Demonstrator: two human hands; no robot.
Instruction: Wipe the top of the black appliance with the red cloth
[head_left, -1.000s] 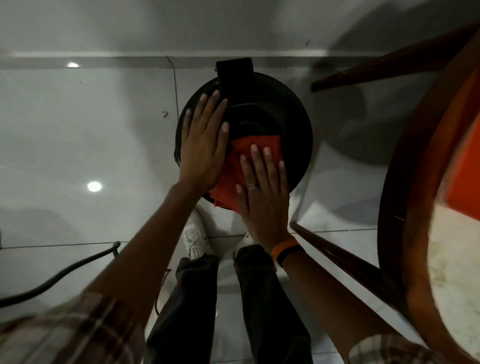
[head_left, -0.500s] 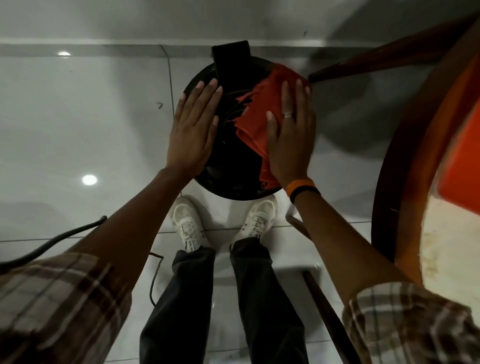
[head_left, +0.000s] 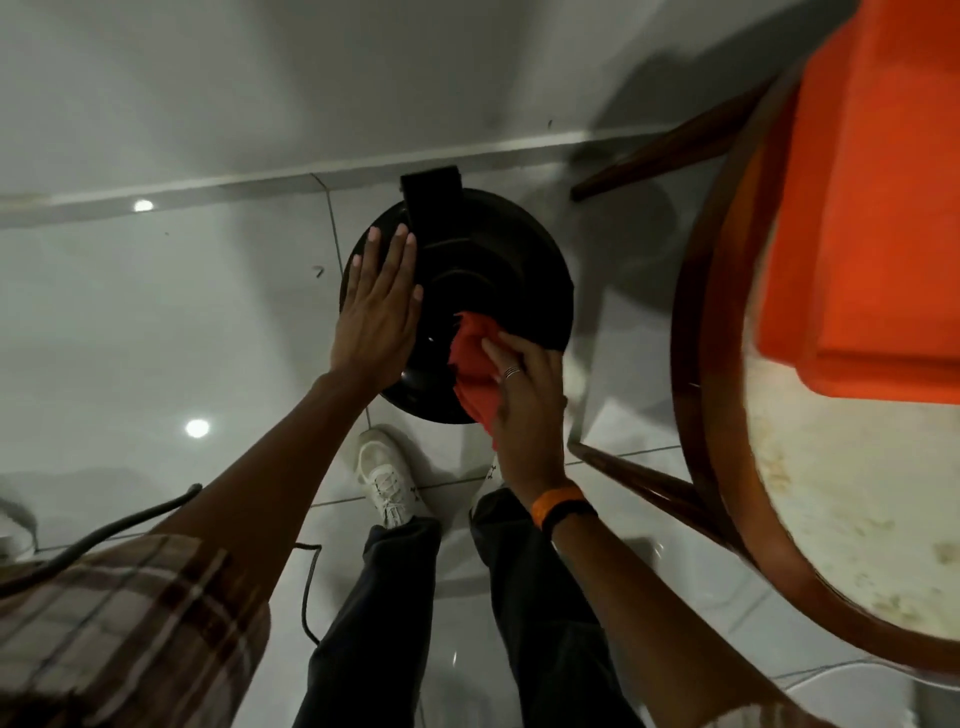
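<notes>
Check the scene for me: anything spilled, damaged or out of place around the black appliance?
Nothing spilled or broken. Only the round table's top looks stained with yellowish blotches. The right hand presses the red cloth on the black appliance; the left hand steadies it.

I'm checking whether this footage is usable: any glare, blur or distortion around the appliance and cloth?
Head view: ceiling-light glare spots on the glossy floor tiles; wide-angle bending of the round table rim; slight motion blur on the right hand and red cloth; black appliance top is dim and shows little detail.
</notes>
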